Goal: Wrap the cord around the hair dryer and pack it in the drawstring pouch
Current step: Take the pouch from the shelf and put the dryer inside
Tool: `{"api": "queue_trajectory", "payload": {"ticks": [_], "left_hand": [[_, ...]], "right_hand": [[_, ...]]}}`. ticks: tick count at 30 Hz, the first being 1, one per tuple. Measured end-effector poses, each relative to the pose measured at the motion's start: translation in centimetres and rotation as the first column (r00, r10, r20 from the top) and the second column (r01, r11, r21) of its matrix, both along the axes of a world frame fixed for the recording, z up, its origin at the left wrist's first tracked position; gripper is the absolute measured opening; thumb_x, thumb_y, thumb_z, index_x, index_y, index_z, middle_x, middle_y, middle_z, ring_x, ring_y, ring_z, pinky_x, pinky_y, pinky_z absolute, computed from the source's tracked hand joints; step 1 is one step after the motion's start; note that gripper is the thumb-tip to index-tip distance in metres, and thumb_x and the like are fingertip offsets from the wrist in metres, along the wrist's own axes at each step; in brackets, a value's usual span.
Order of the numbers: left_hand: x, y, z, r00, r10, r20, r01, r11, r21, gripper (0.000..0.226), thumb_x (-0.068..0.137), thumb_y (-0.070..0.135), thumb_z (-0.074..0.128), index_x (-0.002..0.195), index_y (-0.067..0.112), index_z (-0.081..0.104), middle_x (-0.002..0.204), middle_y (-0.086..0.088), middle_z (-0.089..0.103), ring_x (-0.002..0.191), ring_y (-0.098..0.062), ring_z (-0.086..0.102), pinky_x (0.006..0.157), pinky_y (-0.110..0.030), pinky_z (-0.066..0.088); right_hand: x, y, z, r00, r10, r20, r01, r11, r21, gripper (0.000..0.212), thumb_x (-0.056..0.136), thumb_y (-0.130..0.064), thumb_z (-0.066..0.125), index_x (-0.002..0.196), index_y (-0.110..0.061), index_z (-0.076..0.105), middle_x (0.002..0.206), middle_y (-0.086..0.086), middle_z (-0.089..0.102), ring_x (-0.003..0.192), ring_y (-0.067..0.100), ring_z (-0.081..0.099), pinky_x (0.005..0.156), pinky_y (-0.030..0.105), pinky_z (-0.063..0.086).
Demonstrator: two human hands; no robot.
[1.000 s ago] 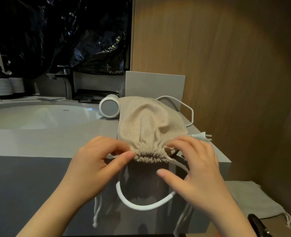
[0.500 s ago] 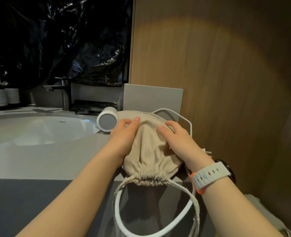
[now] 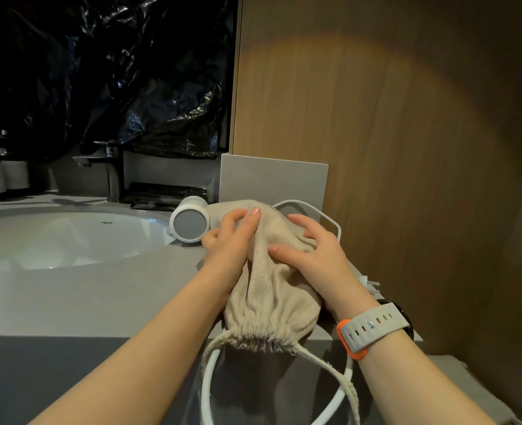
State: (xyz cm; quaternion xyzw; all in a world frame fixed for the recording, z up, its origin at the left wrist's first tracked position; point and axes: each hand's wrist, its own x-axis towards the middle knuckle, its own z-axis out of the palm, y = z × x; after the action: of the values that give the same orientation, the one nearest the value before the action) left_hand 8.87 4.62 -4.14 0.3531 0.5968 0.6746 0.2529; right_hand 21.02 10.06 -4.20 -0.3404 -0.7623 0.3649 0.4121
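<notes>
Where the left hand gripped: the left hand [image 3: 227, 240] had its fingers curled into the far end of the drawstring pouch [image 3: 269, 296], bunching beige cloth right beside the dryer's barrel.
Right hand: the right hand [image 3: 315, 256] clamped thumb and bent fingers on the same cloth from the other side, and a ridge of fabric stood up between the two hands.
Pouch: it lay on the grey counter [image 3: 100, 289], its gathered mouth at the near edge and its drawstrings [image 3: 324, 366] dangling over.
Hair dryer: the hair dryer [image 3: 189, 223] showed only its white barrel end, poking out at the pouch's far left, touching the cloth.
Cord: the cord [image 3: 330, 220] ran loose, one loop behind the right hand and another hanging below the counter edge, with the plug [image 3: 370, 282] beside the right wrist.
Step in hand: by the look of it, the pouch was being handled over the dryer, with no wrapping done yet.
Next move: it likely called for freeing the dryer, coiling the slack round it and reopening the cinched mouth.
Hidden: the dryer's handle was out of sight, so whether it sat inside the pouch or merely under it could not be told; the hanging loop was cut off at the bottom.
</notes>
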Motion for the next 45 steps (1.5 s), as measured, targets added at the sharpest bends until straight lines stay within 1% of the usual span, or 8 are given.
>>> {"api": "queue_trajectory", "payload": {"ticks": [3, 9, 12, 19, 23, 29, 33, 45], "left_hand": [[0.0, -0.3, 0.2, 0.999, 0.027, 0.035, -0.030, 0.997, 0.072, 0.009, 0.089, 0.053, 0.047, 0.087, 0.046, 0.052, 0.121, 0.002, 0.029, 0.113, -0.017, 0.040, 0.108, -0.042, 0.033], [0.2, -1.3, 0.7, 0.997, 0.075, 0.031, -0.080, 0.973, 0.215, 0.014, 0.093, 0.047, 0.045, 0.096, 0.039, 0.057, 0.130, -0.001, 0.034, 0.122, -0.019, 0.040, 0.108, -0.044, 0.033], [0.7, -2.3, 1.3, 0.998, 0.066, -0.011, -0.061, 0.957, 0.284, 0.018, 0.089, 0.050, 0.049, 0.097, 0.036, 0.058, 0.129, -0.003, 0.037, 0.116, -0.018, 0.047, 0.105, -0.044, 0.038], [4.0, -5.0, 3.5, 0.990, 0.102, -0.094, -0.063, 0.934, 0.351, 0.008, 0.095, 0.039, 0.047, 0.090, 0.035, 0.051, 0.127, -0.002, 0.039, 0.094, 0.002, 0.047, 0.093, -0.027, 0.040], [6.7, -6.2, 4.5, 0.991, 0.036, -0.125, 0.012, 0.931, 0.364, 0.016, 0.088, 0.050, 0.051, 0.086, 0.035, 0.052, 0.127, -0.009, 0.045, 0.106, -0.015, 0.052, 0.102, -0.043, 0.041], [13.2, -7.9, 4.2, 0.989, -0.110, -0.095, 0.135, 0.935, 0.328, 0.025, 0.062, 0.065, 0.053, 0.073, 0.043, 0.055, 0.126, -0.013, 0.046, 0.091, -0.021, 0.053, 0.099, -0.053, 0.040], [18.0, -8.2, 2.4, 0.968, -0.233, -0.098, 0.252, 0.916, 0.311, 0.028, 0.055, 0.071, 0.052, 0.072, 0.049, 0.055, 0.125, -0.010, 0.047, 0.110, -0.026, 0.054, 0.101, -0.054, 0.041], [30.1, -4.2, -9.2, 0.906, -0.422, 0.030, 0.420, 0.905, 0.062, 0.014, 0.091, 0.040, 0.052, 0.099, 0.028, 0.052, 0.125, -0.005, 0.044, 0.108, -0.016, 0.051, 0.100, -0.042, 0.043]], "right_hand": [[0.6, -0.3, 0.4, 0.997, 0.026, -0.079, -0.020, 0.996, 0.082, 0.056, 0.068, -0.032, 0.079, 0.115, -0.045, 0.053, 0.131, -0.009, 0.046, 0.113, 0.003, 0.043, 0.096, 0.029, 0.041], [0.9, -0.8, 0.8, 0.984, 0.072, -0.164, -0.033, 0.973, 0.230, 0.043, 0.068, -0.032, 0.080, 0.100, -0.046, 0.055, 0.125, -0.016, 0.048, 0.106, -0.016, 0.040, 0.081, -0.002, 0.029], [1.1, -1.6, 1.2, 0.960, 0.104, -0.261, -0.034, 0.965, 0.261, 0.025, 0.072, -0.048, 0.064, 0.095, -0.044, 0.057, 0.116, -0.023, 0.053, 0.111, -0.013, 0.044, 0.087, -0.001, 0.033], [4.5, -4.2, 2.5, 0.884, 0.106, -0.456, 0.061, 0.940, 0.337, 0.025, 0.089, -0.011, 0.051, 0.097, -0.035, 0.056, 0.112, -0.006, 0.059, 0.099, -0.010, 0.053, 0.080, 0.004, 0.040], [7.9, -6.0, 2.9, 0.857, 0.046, -0.513, 0.169, 0.915, 0.366, 0.028, 0.084, -0.013, 0.043, 0.093, -0.035, 0.057, 0.105, -0.011, 0.060, 0.099, -0.007, 0.054, 0.083, 0.007, 0.042], [14.9, -9.1, 2.3, 0.863, -0.043, -0.503, 0.256, 0.896, 0.363, 0.030, 0.090, 0.001, 0.051, 0.094, -0.028, 0.060, 0.096, -0.013, 0.061, 0.092, -0.007, 0.056, 0.078, 0.007, 0.044], [20.4, -11.0, 1.4, 0.874, -0.106, -0.473, 0.308, 0.876, 0.372, 0.030, 0.089, 0.003, 0.053, 0.092, -0.026, 0.061, 0.092, -0.013, 0.062, 0.087, -0.008, 0.057, 0.073, 0.005, 0.044], [33.1, -10.4, -8.3, 0.859, -0.384, -0.339, 0.455, 0.876, 0.160, 0.027, 0.087, -0.003, 0.058, 0.091, -0.029, 0.060, 0.093, -0.015, 0.062, 0.089, -0.004, 0.059, 0.075, 0.007, 0.047]]}}
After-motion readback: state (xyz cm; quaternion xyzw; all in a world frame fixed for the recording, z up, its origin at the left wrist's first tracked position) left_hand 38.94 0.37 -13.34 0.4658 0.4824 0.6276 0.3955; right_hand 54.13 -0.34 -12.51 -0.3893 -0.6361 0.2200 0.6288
